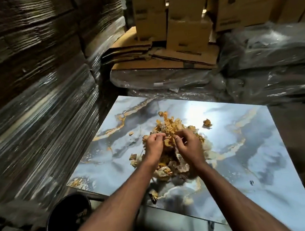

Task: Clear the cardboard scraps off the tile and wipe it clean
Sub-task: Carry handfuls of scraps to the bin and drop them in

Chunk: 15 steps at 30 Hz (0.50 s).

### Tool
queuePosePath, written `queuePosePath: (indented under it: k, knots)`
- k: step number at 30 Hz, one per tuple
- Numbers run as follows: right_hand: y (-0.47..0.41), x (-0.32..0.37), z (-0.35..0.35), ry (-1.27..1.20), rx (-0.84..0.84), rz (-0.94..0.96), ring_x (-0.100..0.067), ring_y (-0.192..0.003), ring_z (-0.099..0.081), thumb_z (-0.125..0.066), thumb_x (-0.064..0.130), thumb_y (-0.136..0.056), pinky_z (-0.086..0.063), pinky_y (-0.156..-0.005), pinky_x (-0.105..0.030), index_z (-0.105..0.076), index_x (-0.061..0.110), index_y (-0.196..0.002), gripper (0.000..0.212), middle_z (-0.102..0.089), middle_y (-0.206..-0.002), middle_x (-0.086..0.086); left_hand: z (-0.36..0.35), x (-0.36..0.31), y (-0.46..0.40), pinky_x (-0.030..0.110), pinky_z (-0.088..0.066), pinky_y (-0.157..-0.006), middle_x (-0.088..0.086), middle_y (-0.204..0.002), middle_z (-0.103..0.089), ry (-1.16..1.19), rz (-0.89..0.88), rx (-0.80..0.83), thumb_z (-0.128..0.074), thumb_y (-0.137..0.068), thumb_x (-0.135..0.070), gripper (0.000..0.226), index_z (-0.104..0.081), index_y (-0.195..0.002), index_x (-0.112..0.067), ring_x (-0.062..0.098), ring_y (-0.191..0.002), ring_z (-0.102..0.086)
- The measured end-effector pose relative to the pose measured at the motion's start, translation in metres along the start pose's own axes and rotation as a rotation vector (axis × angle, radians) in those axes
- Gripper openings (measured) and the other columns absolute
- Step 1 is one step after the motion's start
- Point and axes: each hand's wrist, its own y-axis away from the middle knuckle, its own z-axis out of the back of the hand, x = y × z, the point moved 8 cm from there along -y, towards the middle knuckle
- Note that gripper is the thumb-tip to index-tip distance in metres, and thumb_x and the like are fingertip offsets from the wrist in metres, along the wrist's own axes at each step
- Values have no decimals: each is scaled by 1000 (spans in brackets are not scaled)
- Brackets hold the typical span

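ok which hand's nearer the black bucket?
Left. The left hand is on the scrap pile, up and right of the black bucket; the right hand sits farther right.

A glossy marbled tile (pixel 241 144), blue-grey with gold veins, lies flat with a heap of cardboard scraps (pixel 169 132) at its middle. Both hands reach into the heap side by side: the left hand (pixel 155 145) and the right hand (pixel 187 144) each have fingers curled around scraps. One loose scrap (pixel 207 123) sits apart to the right. A dark bucket (pixel 68 218) stands near the tile's near-left corner. Flattened cardboard boxes (pixel 162 60) lie beyond the tile.
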Motion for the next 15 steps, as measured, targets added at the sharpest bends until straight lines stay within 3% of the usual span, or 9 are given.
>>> queuePosePath:
  k: [2, 4, 7, 11, 15]
  knots:
    - [-24, 0, 0, 291, 55, 74, -16, -106, -55, -67, 26, -91, -50, -87, -31, -56, 23, -127, 38, -55, -117, -2, -3, -1, -9, 32, -51, -80, 2, -97, -69, -26, -1, -60, -46, -99, -19, 23, -68, -91, -21, 19, -92, -64]
    - [-47, -1, -16, 584, 221, 94, -24, -122, -49, -74, 40, -84, -49, -96, -38, -36, 36, -145, 73, -45, -139, -7, 0, -2, -18, 27, -47, -71, -2, -92, -69, -72, 2, -113, -47, -97, -21, 22, -69, -93, -20, 16, -86, -63]
    - [-69, -10, -47, 857, 454, 57, -34, -142, -30, -80, 46, -75, -39, -109, -53, -8, 46, -153, 106, -15, -161, -16, 2, 3, -35, 22, -44, -64, -4, -89, -67, -132, 7, -101, -48, -95, -21, 21, -69, -94, -18, 12, -81, -60]
    - [-89, -34, -73, 950, 612, -102, -36, -144, -24, -84, 49, -70, -35, -110, -58, -1, 49, -152, 116, 3, -163, -15, 3, 8, -55, 26, -49, -64, -2, -89, -68, -125, 14, -34, -48, -96, -22, 20, -67, -92, -17, 14, -82, -63]
    - [-94, -46, -81, 990, 626, -133, -34, -134, -40, -85, 36, -71, -41, -109, -47, -13, 41, -154, 110, -14, -159, -18, 10, 20, -74, 34, -52, -78, -3, -94, -70, -146, 26, 13, -48, -95, -24, 21, -68, -91, -22, 18, -89, -64]
